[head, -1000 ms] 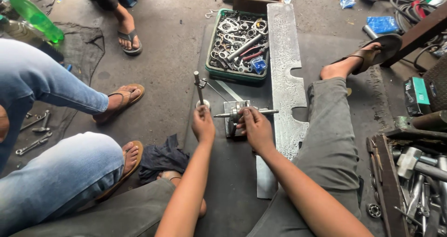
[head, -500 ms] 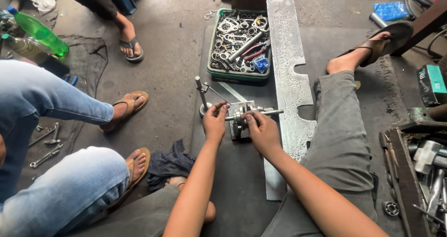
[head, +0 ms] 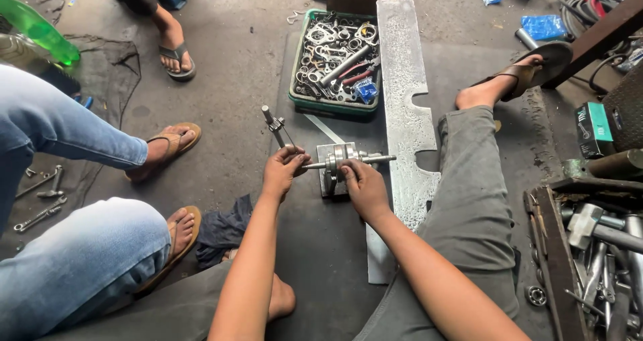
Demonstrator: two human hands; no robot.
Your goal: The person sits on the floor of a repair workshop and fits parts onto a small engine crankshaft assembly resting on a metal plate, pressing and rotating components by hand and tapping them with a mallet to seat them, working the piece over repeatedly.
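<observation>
A metal crankshaft (head: 346,159) lies across a small steel block (head: 331,178) on a dark mat (head: 321,247) on the floor. My left hand (head: 282,171) grips the left end of its shaft, beside an upright rod-like tool (head: 274,126). My right hand (head: 362,185) holds the crank's round webs from the right and front. The shaft's right end (head: 378,159) sticks out free toward a long grey metal plate (head: 405,106).
A green tray (head: 335,63) full of spanners and pliers stands behind the block. A person in jeans and sandals (head: 164,150) sits at left; another's sandalled foot (head: 175,56) is further back. A tool crate (head: 596,254) is at right, wrenches (head: 40,197) at far left, a dark rag (head: 224,224) near my knee.
The view has shifted slightly, so the crankshaft sits a little lower in frame. Both hands keep their hold on it; my left hand now sits closer along the shaft.
</observation>
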